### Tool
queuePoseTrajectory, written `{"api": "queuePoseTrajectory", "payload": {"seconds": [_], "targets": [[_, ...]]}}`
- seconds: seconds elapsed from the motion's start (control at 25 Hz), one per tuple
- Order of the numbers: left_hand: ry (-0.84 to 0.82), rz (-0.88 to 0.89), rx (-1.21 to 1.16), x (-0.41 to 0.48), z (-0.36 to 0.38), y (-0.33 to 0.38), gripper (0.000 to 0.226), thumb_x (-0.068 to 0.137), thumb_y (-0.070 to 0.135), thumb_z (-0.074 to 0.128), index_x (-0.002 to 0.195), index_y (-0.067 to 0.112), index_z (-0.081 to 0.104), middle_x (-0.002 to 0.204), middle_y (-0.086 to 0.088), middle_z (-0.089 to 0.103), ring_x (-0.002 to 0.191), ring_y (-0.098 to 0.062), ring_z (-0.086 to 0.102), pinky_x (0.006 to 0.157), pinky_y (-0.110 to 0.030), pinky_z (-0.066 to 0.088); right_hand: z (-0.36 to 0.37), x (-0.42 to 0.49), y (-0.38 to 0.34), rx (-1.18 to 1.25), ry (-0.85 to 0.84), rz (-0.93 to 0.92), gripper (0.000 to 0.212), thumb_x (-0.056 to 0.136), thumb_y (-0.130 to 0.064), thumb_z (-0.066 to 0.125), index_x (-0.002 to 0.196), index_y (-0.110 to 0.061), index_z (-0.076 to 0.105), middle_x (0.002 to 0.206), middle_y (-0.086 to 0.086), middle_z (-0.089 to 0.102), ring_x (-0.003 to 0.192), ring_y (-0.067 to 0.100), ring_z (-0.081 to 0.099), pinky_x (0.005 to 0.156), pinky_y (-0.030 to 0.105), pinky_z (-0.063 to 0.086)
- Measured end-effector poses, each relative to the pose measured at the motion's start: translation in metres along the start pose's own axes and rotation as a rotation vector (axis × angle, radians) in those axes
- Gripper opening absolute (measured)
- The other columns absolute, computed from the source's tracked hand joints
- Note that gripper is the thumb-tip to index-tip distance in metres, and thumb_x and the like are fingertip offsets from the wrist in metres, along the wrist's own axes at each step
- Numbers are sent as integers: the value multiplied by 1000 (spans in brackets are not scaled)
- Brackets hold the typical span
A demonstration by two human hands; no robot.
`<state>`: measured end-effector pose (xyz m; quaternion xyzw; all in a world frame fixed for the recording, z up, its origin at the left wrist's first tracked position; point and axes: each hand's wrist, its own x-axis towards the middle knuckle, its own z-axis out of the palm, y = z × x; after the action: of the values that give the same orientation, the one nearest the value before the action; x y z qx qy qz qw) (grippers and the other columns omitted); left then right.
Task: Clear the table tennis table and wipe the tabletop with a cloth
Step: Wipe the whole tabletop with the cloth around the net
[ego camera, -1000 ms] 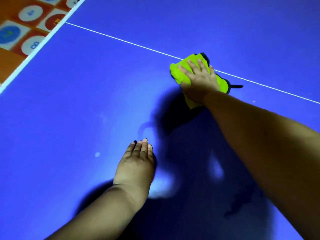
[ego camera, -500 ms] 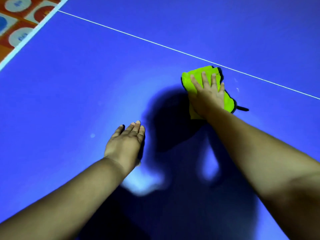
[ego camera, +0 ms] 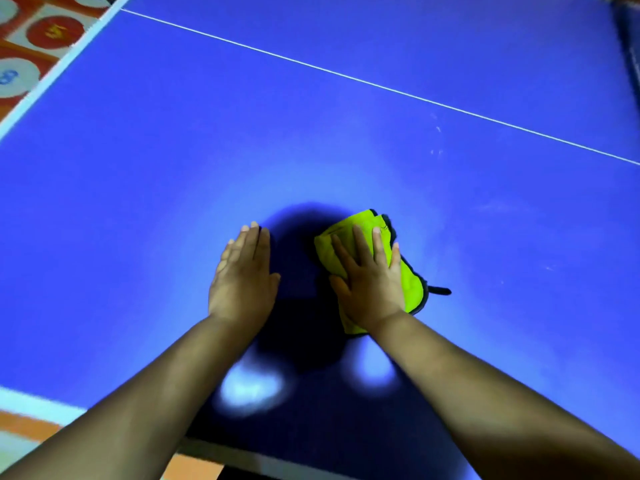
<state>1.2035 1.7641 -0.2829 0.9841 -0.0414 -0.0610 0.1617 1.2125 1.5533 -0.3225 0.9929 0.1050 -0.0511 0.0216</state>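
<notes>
A folded lime-green cloth (ego camera: 412, 289) with a dark trim and a small black loop lies on the blue table tennis tabletop (ego camera: 138, 188), in the middle of the head view. My right hand (ego camera: 370, 282) presses flat on the cloth with straight, spread fingers. To its left, my left hand (ego camera: 244, 277) rests flat on the bare tabletop, fingers together and straight, holding nothing. My shadow darkens the surface between and below the two hands.
A white centre line (ego camera: 381, 86) runs diagonally across the tabletop beyond the hands. The table's white left edge (ego camera: 52, 77) borders an orange floor with numbered round markers (ego camera: 55, 31). The near edge (ego camera: 31, 403) shows at bottom left. A dark net strip (ego camera: 630, 50) stands at far right.
My right hand has dragged the cloth back from the white line toward the near edge. My left hand now lies beside it, and the near table edge has come into view.
</notes>
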Motion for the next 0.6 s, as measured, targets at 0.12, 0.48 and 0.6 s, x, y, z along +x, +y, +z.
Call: {"api": "queuePoseTrajectory", "payload": {"seconds": [0.12,0.48,0.6], "targets": [[6,7,1,-47,0,-18,70,86,17,61,145,2,26,154,-14,20,143,-29,15,115,-37,9,3,-50,-35,2,15,-19,61,85,-53,33,138,-29,51,148,13,43,137,44,33,101,69,29],[10,48,36,-137,0,-20,70,66,5,78,128,-8,49,134,-27,47,126,-42,44,102,-53,33,1,-174,-114,91,-36,-153,62,80,-53,42,139,-35,42,150,9,40,138,43,31,105,63,18],[-38,67,71,-140,-2,-6,69,72,9,74,132,-7,44,139,-26,42,131,-41,39,106,-51,30,-1,-207,-110,89,-68,-233,61,82,-52,41,141,-36,42,152,5,37,140,39,29,108,61,16]]}}
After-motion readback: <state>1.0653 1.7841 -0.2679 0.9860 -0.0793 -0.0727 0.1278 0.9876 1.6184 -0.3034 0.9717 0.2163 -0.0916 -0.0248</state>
